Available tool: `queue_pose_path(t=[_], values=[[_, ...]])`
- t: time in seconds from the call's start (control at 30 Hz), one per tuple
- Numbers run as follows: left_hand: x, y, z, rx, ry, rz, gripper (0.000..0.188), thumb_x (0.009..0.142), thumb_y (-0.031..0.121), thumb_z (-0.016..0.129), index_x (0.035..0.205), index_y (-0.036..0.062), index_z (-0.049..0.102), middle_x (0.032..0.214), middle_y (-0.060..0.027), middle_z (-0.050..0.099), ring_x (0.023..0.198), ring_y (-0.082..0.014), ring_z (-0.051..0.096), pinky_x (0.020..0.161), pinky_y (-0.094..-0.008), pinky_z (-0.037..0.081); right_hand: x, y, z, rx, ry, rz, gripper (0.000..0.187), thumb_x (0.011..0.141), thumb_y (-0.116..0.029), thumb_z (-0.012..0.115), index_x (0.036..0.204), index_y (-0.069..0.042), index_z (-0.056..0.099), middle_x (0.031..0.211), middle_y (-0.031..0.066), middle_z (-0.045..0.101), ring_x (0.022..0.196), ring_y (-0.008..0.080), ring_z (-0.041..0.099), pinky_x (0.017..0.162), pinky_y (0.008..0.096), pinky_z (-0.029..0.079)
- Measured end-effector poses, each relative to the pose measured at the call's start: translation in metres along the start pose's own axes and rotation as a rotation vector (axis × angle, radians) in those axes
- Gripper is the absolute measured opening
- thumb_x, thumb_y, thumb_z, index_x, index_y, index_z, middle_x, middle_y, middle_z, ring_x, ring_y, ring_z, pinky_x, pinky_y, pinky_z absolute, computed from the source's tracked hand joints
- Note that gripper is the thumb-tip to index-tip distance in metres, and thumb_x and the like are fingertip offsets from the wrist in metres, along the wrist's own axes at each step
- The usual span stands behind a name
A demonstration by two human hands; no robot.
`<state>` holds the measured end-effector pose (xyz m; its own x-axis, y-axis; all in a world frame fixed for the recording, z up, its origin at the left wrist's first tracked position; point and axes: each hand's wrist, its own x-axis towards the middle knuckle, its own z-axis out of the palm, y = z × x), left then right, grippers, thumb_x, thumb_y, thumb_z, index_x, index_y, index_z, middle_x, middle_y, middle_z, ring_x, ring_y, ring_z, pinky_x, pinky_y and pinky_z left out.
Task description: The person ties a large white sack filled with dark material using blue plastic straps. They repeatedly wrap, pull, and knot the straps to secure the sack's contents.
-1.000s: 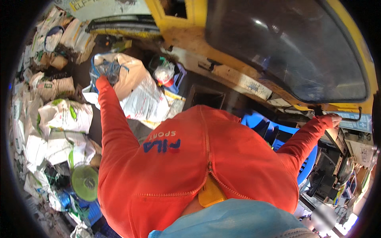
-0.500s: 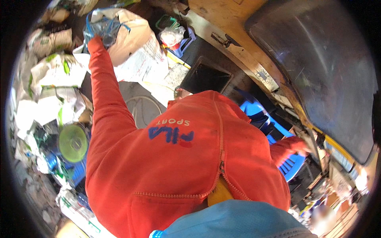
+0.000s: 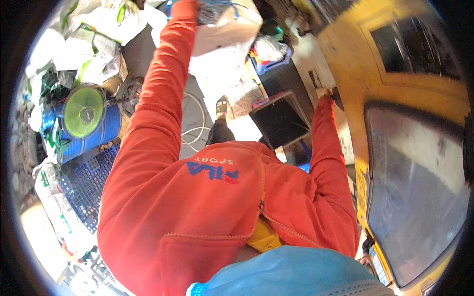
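Standing by a yellow wall point(image 3: 355, 54) on grey floor point(image 3: 193, 118), I have a pale bag point(image 3: 232, 37) near my left sleeve point(image 3: 165, 74). My left hand is hidden; I can't tell if my right hand point(image 3: 324, 92) is open or holding anything.

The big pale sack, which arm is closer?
Left. The left arm overlaps the left side of the pale sack, hand out of view; the right hand is lower, farther right.

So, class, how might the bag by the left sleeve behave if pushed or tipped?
The bag would probably buckle when pushed, since its wall looks thin and its rim curves unevenly. The dark plastic in its mouth might slip out if tipped, as the mouth looks open.
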<state>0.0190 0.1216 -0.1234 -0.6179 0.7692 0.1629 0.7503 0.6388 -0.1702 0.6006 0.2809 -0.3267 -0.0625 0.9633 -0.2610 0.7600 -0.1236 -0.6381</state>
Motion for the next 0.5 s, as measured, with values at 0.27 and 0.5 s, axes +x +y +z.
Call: queue_pose_path(t=[0.27, 0.5], values=[[-0.029, 0.047, -0.079, -0.478, -0.162, -0.022, 0.04, 0.076, 0.035, 0.049, 0.106, 0.0083, 0.052, 0.089, -0.0127, 0.061, 0.081, -0.0284, 0.059, 0.072, -0.0371, 0.045, -0.117, -0.022, 0.007, 0.395, -0.044, 0.283, 0.028, 0.08, -0.032, 0.05, 0.068, -0.008, 0.045, 0.052, 0.0042, 0.043, 0.041, 0.015, 0.045, 0.036, 0.0297, 0.036], [-0.043, -0.036, -0.044, -1.879, -0.036, 0.001, 0.02, 0.083, 0.021, 0.044, 0.094, 0.0115, 0.059, 0.071, -0.0006, 0.055, 0.054, -0.0105, 0.046, 0.062, -0.0303, 0.045, -0.2, -0.162, 0.01, 0.924, -0.004, 0.358, 0.035, 0.08, -0.036, 0.037, 0.063, -0.006, 0.043, 0.043, 0.0053, 0.036, 0.031, 0.018, 0.035, 0.03, 0.0309, 0.029]])
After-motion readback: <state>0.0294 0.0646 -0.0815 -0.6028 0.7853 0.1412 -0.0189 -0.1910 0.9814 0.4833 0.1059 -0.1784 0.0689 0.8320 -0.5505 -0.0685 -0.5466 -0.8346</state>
